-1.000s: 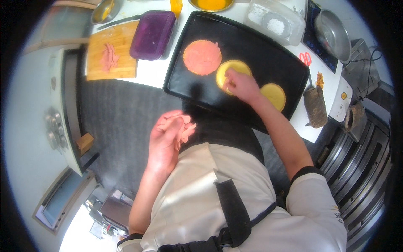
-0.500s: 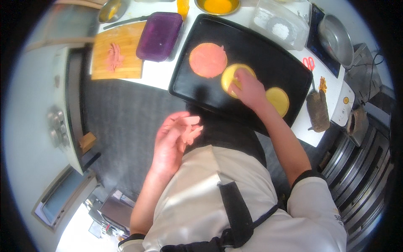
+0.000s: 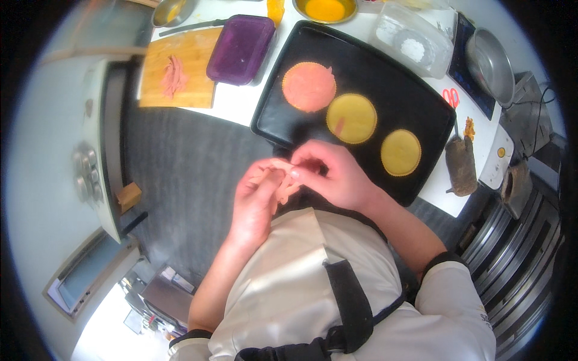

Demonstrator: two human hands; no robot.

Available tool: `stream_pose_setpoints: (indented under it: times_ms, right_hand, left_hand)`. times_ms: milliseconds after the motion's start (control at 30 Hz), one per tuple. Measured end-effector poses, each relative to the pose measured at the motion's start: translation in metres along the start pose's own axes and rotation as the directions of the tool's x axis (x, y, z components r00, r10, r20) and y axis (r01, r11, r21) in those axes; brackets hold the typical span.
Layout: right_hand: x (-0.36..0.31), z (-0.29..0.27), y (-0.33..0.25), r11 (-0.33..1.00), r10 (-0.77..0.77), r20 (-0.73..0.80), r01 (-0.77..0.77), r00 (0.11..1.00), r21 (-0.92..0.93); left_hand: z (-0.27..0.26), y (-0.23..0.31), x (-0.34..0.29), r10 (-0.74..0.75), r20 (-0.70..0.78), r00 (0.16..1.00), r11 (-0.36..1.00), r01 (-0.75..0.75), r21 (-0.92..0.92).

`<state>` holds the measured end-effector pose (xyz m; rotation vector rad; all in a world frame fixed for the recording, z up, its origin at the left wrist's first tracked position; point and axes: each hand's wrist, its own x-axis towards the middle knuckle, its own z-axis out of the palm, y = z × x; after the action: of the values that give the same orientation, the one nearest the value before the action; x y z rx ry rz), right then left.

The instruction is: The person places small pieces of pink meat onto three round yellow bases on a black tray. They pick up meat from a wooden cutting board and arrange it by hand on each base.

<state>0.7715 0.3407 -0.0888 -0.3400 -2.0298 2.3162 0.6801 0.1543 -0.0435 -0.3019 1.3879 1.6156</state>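
Note:
Close to my body, my left hand (image 3: 251, 201) is curled round a bunch of pink ham strips (image 3: 289, 191). My right hand (image 3: 340, 177) meets it there, thumb and forefinger pinching the end of a strip. Just beyond lies a black baking tray (image 3: 361, 66) with three crimped-edge pastry rounds. Pink ham covers the left round (image 3: 309, 88). On the middle yellow round (image 3: 356, 114) rests one short ham strip (image 3: 339, 126). The right round (image 3: 401, 153) is plain yellow.
A wooden board (image 3: 201, 66) carries more ham strips (image 3: 174, 77), beside a purple-lidded box (image 3: 241, 51). Behind the tray stand a bowl of orange-yellow liquid (image 3: 325, 9) and a clear tub with white powder (image 3: 412, 50). Red-handled scissors (image 3: 450, 97) and a steel bowl (image 3: 490, 66) are at right.
My right hand has come back from the middle round to the ham in my left hand. A ham strip now shows on that round. The view has shifted slightly.

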Motion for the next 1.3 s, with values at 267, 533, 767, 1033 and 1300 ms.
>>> stream_pose_setpoints:
  times_ms: [267, 533, 767, 1033, 1300]
  right_hand:
    - [-0.001, -0.008, -0.001, 1.000, 0.004, 0.008, -0.004, 1.000, -0.004]
    - [-0.012, -0.017, -0.004, 0.994, 0.108, -0.002, -0.108, 0.994, 0.017]
    - [-0.016, -0.021, 0.004, 0.905, 0.204, -0.047, -0.170, 0.978, 0.389]
    - [-0.024, -0.060, 0.038, 0.964, 0.224, -0.153, -0.196, 0.963, 0.180]
    - [-0.020, -0.117, 0.125, 0.879, 0.469, -0.381, -0.465, 0.797, 0.109]
  left_hand:
    - [0.005, -0.004, 0.001, 0.022, -0.004, 1.000, 1.000, -0.022, 0.015]
    - [0.008, -0.008, 0.006, 0.058, 0.009, 0.998, 0.998, -0.058, 0.034]
    - [0.013, -0.005, 0.005, -0.013, 0.000, 1.000, 0.996, 0.013, 0.090]
    - [0.018, -0.003, 0.006, -0.081, -0.009, 0.997, 0.993, 0.082, 0.081]
    - [0.012, -0.005, 0.004, -0.105, -0.013, 0.994, 0.991, 0.106, 0.078]
